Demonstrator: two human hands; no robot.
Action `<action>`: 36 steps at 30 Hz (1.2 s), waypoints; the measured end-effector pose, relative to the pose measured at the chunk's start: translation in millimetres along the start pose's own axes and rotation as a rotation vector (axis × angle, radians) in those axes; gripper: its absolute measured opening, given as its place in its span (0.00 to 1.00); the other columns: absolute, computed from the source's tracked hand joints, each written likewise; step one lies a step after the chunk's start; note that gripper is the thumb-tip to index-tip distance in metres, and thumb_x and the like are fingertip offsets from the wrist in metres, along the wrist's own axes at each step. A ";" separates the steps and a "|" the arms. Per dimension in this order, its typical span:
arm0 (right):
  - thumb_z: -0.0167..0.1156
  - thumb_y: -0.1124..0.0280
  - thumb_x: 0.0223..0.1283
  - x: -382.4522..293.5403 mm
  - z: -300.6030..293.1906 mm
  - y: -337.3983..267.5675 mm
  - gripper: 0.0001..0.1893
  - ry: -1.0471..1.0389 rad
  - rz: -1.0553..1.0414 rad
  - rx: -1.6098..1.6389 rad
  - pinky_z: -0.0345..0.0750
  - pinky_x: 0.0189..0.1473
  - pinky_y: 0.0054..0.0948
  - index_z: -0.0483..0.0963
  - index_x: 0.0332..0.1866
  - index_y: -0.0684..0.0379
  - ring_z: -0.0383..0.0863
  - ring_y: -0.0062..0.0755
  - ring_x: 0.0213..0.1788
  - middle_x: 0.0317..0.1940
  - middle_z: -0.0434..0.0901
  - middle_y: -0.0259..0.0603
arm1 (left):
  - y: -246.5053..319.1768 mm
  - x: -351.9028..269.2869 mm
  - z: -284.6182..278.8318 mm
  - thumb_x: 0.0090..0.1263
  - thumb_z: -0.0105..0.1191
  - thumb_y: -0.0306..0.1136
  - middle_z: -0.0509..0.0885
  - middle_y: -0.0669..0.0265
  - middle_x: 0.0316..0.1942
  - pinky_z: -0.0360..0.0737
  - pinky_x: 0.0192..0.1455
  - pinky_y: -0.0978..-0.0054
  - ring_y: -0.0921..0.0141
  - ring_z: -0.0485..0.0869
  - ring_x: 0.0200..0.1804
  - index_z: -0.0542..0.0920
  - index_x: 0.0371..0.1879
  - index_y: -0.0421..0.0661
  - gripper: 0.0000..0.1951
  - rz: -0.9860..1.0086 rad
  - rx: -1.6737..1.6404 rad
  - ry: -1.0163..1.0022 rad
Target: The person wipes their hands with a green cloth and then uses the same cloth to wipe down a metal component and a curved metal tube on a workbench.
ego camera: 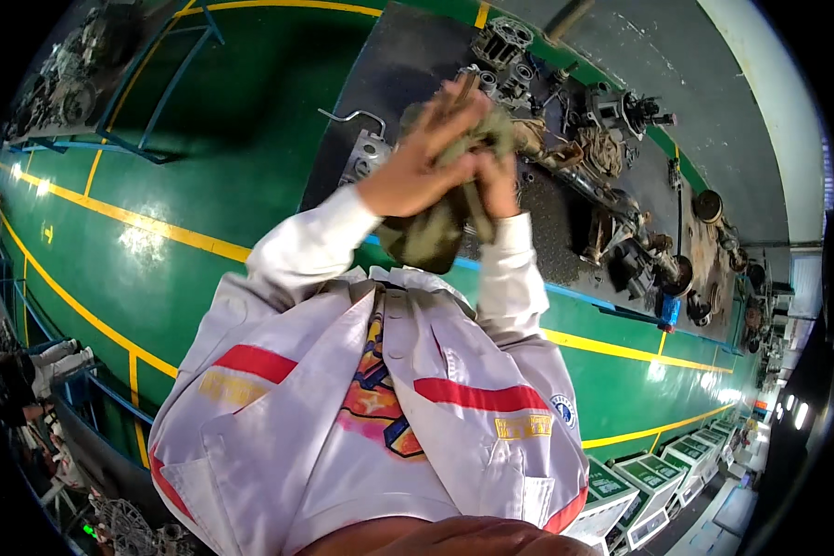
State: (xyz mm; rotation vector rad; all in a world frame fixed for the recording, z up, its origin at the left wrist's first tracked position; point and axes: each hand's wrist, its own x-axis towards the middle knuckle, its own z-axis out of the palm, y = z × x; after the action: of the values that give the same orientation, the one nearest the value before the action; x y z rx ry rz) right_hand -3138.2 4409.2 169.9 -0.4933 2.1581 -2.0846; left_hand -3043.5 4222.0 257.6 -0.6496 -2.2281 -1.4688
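Note:
An olive-green cloth (427,236) is bunched between my two hands, with a fold hanging down towards the bench edge. My left hand (417,167) lies against it with the fingers stretched upward. On the other side, my right hand (497,181) grips the cloth. Both hands and the cloth are blurred, and the fingers partly hide one another. Left of the hands, on the dark bench top (396,42), sits a light metal casting (365,160) with round openings. A bent metal crank handle (361,115) lies beside this casting.
Behind my hands stand a metal housing (504,38) and bearing-like rings (525,71). To the right lie a crumpled brown rag (601,153), a long axle assembly (611,201), a hub assembly (629,115) and a blue container (669,311). A blue-framed stand (163,90) is at far left.

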 end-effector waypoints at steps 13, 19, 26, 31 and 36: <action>0.42 0.57 0.78 -14.7 6.3 -90.1 0.32 -0.056 -0.101 0.939 0.59 0.81 0.44 0.56 0.81 0.61 0.61 0.45 0.80 0.79 0.62 0.51 | -6.9 25.8 50.2 0.80 0.44 0.60 0.55 0.70 0.85 0.39 0.78 0.27 0.45 0.43 0.85 0.67 0.78 0.76 0.27 0.168 0.733 -0.023; 0.42 0.53 0.74 -12.8 3.3 -102.1 0.38 -0.155 -0.227 0.906 0.54 0.82 0.51 0.51 0.83 0.62 0.58 0.50 0.81 0.81 0.58 0.52 | -30.3 7.9 75.3 0.85 0.41 0.50 0.43 0.40 0.83 0.48 0.82 0.45 0.38 0.41 0.84 0.62 0.82 0.58 0.28 0.009 -0.030 -0.018; 0.52 0.68 0.70 -14.7 39.2 -106.6 0.29 0.020 -0.356 0.328 0.59 0.78 0.39 0.64 0.75 0.66 0.67 0.48 0.76 0.74 0.69 0.51 | -4.3 20.2 55.7 0.86 0.45 0.44 0.66 0.56 0.77 0.64 0.77 0.65 0.62 0.68 0.75 0.57 0.80 0.42 0.31 -0.253 -0.626 0.017; 0.53 0.76 0.68 -5.8 48.2 -103.9 0.25 -0.092 -0.424 -0.243 0.69 0.71 0.42 0.66 0.70 0.71 0.75 0.68 0.66 0.63 0.77 0.64 | -14.5 25.8 41.9 0.86 0.46 0.38 0.79 0.62 0.67 0.75 0.68 0.71 0.68 0.79 0.65 0.72 0.71 0.42 0.21 -0.438 -0.851 0.484; 0.57 0.82 0.64 -5.3 56.8 -100.3 0.20 -0.162 -0.635 -0.470 0.62 0.77 0.48 0.70 0.62 0.72 0.59 0.68 0.78 0.77 0.58 0.64 | -41.0 19.1 32.3 0.72 0.44 0.17 0.78 0.58 0.67 0.70 0.74 0.68 0.65 0.78 0.66 0.73 0.68 0.36 0.24 -0.117 -0.505 0.674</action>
State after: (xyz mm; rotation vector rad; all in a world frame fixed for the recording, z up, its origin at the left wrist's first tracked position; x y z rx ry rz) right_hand -3100.4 4355.6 264.8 -1.5057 2.6202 -1.6343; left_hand -3084.8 4241.0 225.7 -0.1099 -1.4103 -1.9655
